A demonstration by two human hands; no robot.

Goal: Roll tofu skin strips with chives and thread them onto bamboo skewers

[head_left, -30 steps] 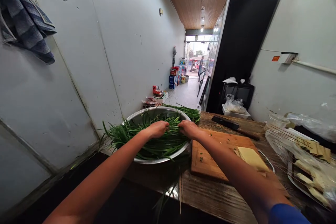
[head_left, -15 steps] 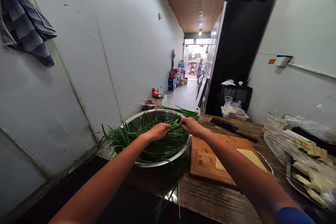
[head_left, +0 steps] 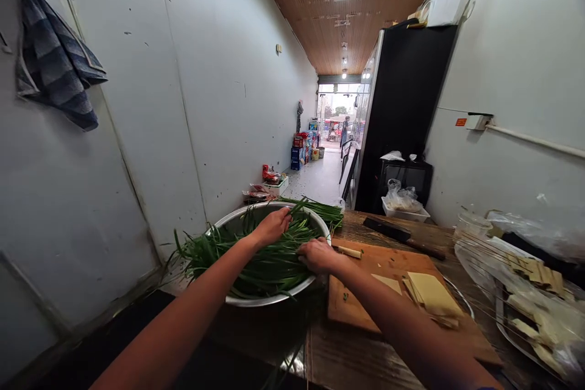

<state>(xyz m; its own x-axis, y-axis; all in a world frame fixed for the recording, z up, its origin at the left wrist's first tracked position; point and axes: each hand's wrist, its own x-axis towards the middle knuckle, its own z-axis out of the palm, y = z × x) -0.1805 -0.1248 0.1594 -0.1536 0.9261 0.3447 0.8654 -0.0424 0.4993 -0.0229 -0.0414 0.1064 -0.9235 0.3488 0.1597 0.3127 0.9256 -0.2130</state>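
Observation:
A wide metal bowl [head_left: 269, 301] is heaped with long garlic chives [head_left: 260, 268]. Above its far part, my left hand [head_left: 273, 225] is closed on a few chives, whose ends stick up past the fingers. My right hand [head_left: 317, 255] is down at the bowl's right side, its fingers curled into the chives; the fingertips are partly hidden among the leaves. Beside the bowl lies a wooden cutting board [head_left: 351, 311]. On it are a stack of pale yellow tofu sheets [head_left: 432, 295] and a small roll [head_left: 350, 251] near the far left corner.
A cleaver [head_left: 402, 236] lies behind the board. More chives [head_left: 320, 210] rest beyond the bowl. To the right, a metal tray [head_left: 516, 323] holds cut pieces, skewers and plastic wrap. A white wall stands to the left, with a hanging towel [head_left: 61, 55].
My right hand has moved down and toward me from beside my left hand into the chives. My left hand stays over the bowl. The view has tilted up, and the roll and tofu stack show more.

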